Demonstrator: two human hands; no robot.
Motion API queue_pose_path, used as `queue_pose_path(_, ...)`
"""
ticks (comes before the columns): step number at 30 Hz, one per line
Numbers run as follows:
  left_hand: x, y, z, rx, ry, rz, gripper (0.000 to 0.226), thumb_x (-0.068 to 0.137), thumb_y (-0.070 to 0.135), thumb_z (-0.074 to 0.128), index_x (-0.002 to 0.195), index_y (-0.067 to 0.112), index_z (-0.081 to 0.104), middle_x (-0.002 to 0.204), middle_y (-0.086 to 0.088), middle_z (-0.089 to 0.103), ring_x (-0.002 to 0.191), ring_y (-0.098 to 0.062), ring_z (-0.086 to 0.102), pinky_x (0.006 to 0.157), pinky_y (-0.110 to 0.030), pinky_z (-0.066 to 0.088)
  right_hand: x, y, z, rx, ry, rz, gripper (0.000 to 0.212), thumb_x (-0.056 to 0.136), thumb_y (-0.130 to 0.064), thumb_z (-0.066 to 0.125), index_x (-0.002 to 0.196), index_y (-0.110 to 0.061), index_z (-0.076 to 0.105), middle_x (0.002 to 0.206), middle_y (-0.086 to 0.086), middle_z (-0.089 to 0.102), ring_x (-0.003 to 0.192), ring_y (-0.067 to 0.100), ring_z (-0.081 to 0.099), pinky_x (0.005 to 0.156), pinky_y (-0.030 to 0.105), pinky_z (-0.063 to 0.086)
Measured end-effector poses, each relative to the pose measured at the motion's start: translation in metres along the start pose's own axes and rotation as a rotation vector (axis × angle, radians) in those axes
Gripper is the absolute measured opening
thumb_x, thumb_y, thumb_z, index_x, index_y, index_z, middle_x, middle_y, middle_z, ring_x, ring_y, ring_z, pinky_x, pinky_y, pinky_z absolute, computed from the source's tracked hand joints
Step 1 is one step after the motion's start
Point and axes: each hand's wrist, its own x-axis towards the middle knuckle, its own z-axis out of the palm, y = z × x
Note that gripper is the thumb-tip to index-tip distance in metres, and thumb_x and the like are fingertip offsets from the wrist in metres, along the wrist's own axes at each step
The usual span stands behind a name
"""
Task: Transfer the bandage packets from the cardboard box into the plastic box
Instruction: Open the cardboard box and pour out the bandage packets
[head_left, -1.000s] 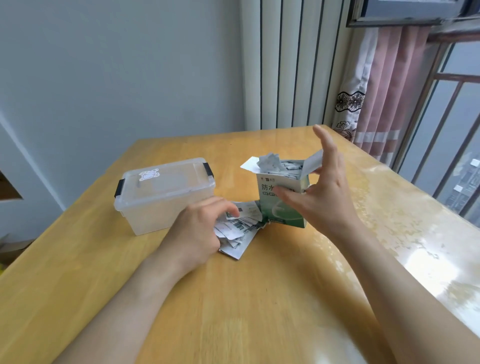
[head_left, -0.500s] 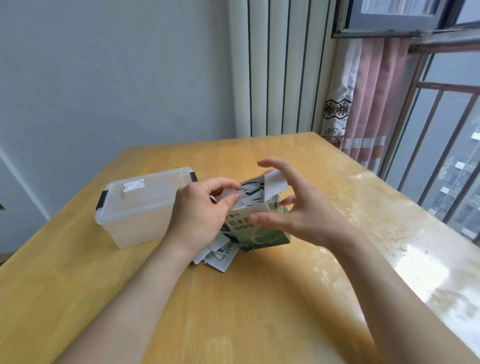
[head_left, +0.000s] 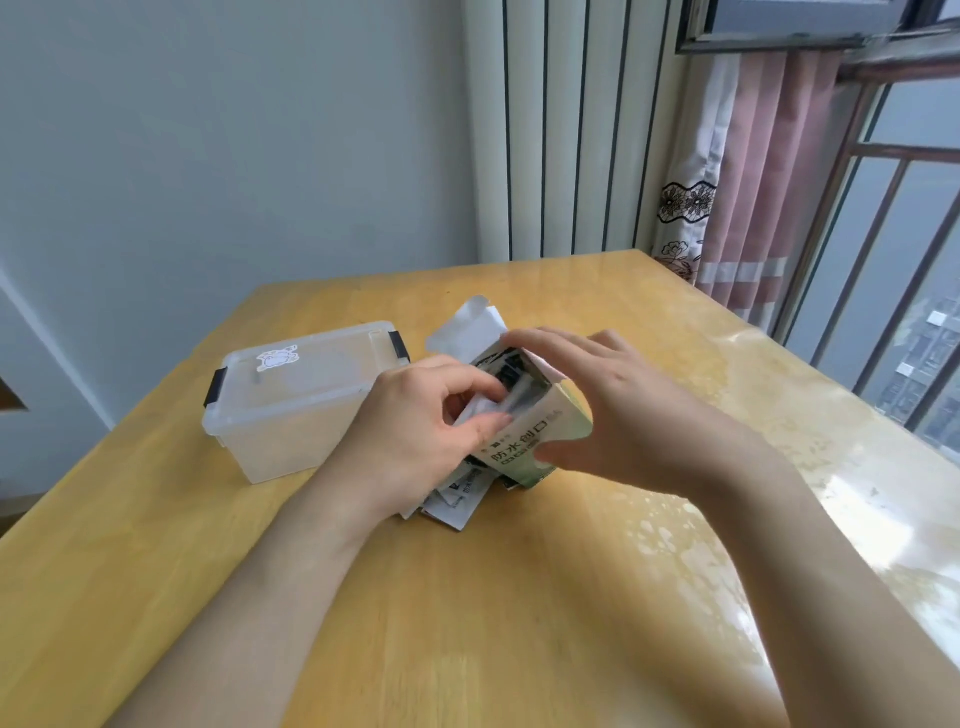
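Note:
The green-and-white cardboard box (head_left: 530, 447) leans toward me at the table's middle, its white flap (head_left: 467, 327) standing open. My right hand (head_left: 618, 410) grips the box around its right side and top edge. My left hand (head_left: 415, 431) has its fingers in the box mouth, pinching white bandage packets (head_left: 488, 402) there. A loose pile of bandage packets (head_left: 454, 499) lies on the table under my left wrist. The clear plastic box (head_left: 291, 405) sits to the left with its lid shut and black latches down.
The wooden table (head_left: 467, 623) has a glossy cover on its right part. A grey wall lies behind, with a white radiator, a pink curtain (head_left: 753, 197) and a barred window at the right.
My left hand left the pile on the table and went into the box mouth. My right hand took hold of the cardboard box and tilted it toward me.

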Motion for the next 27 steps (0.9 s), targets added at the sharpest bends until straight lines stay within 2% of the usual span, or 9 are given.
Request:
queue_pose_path(3,0.002,-0.002,-0.004,0.063,-0.009,-0.046,0.021,0.081,0.013,0.07,0.093,0.03,0.075,0.085,0.013,0.065,0.077,-0.004,0.059,0.069,-0.021,0.045,0.001,-0.005,0.0,-0.099,0.084,-0.026,0.078,0.074,-0.043,0.073,0.138,-0.049,0.028,0.142,-0.026,0.036,0.125,0.01,0.025,0.087,0.038,0.037)
queue_pose_path(5,0.001,-0.002,-0.002,0.049,0.022,-0.058,0.023,0.08,0.012,0.07,0.091,0.031,0.076,0.082,0.013,0.066,0.07,-0.001,0.057,0.064,-0.02,0.043,0.002,-0.006,0.004,-0.002,0.063,-0.038,0.073,0.072,-0.045,0.074,0.131,-0.047,0.032,0.14,-0.025,0.036,0.132,0.009,0.022,0.089,0.038,0.036)
queue_pose_path(7,-0.001,-0.002,0.0,0.039,0.066,-0.046,0.022,0.08,0.01,0.07,0.089,0.029,0.076,0.077,0.013,0.067,0.065,-0.001,0.057,0.062,-0.021,0.044,0.004,-0.004,0.009,0.181,0.016,-0.035,0.068,0.071,-0.039,0.077,0.124,-0.044,0.035,0.135,-0.022,0.04,0.13,0.009,0.031,0.096,0.04,0.041)
queue_pose_path(11,-0.002,-0.002,0.001,-0.078,0.209,-0.008,0.022,0.084,0.008,0.07,0.093,0.028,0.074,0.077,0.014,0.066,0.064,0.001,0.06,0.06,-0.012,0.043,0.004,0.004,0.01,0.373,0.066,0.013,0.061,0.069,-0.018,0.08,0.109,-0.04,0.04,0.12,-0.013,0.05,0.107,0.018,0.05,0.089,0.043,0.048)
queue_pose_path(14,0.002,-0.006,-0.008,-0.216,0.357,-0.021,0.024,0.086,0.012,0.064,0.096,0.032,0.071,0.09,0.003,0.069,0.071,-0.022,0.064,0.061,-0.029,0.049,0.004,0.009,0.007,0.345,0.173,0.056,0.062,0.068,-0.016,0.082,0.107,-0.041,0.04,0.118,-0.012,0.049,0.105,0.015,0.048,0.093,0.047,0.045)
queue_pose_path(16,0.004,-0.012,-0.015,-0.219,0.4,-0.103,0.028,0.087,0.006,0.062,0.102,0.029,0.07,0.095,0.004,0.067,0.076,-0.022,0.064,0.069,-0.027,0.051,0.003,0.015,0.006,0.28,0.232,0.102,0.065,0.068,-0.014,0.081,0.109,-0.042,0.039,0.118,-0.012,0.045,0.101,0.013,0.045,0.093,0.051,0.042)
queue_pose_path(20,0.004,-0.017,-0.011,-0.098,0.13,-0.36,0.037,0.086,0.005,0.063,0.108,0.035,0.065,0.093,0.01,0.057,0.078,-0.018,0.059,0.074,-0.025,0.047,0.004,0.028,0.007,0.122,0.318,0.222,0.063,0.07,-0.016,0.08,0.118,-0.034,0.041,0.119,-0.005,0.042,0.089,0.018,0.043,0.084,0.054,0.045)
queue_pose_path(25,-0.007,-0.009,0.004,0.404,-0.076,-0.28,0.031,0.088,0.035,0.06,0.119,0.038,0.058,0.12,0.01,0.057,0.107,-0.018,0.055,0.084,-0.029,0.042,0.003,0.031,0.006,0.223,0.44,0.225,0.065,0.066,-0.016,0.08,0.12,-0.027,0.045,0.119,-0.002,0.047,0.092,0.017,0.045,0.077,0.042,0.046)
queue_pose_path(27,-0.011,-0.015,0.008,0.516,-0.256,-0.299,0.043,0.091,0.052,0.052,0.131,0.037,0.049,0.132,0.008,0.053,0.118,-0.021,0.052,0.092,-0.032,0.043,0.004,0.028,0.009,0.229,0.425,0.194,0.065,0.066,-0.015,0.081,0.12,-0.028,0.045,0.118,-0.003,0.048,0.089,0.018,0.046,0.073,0.04,0.046)
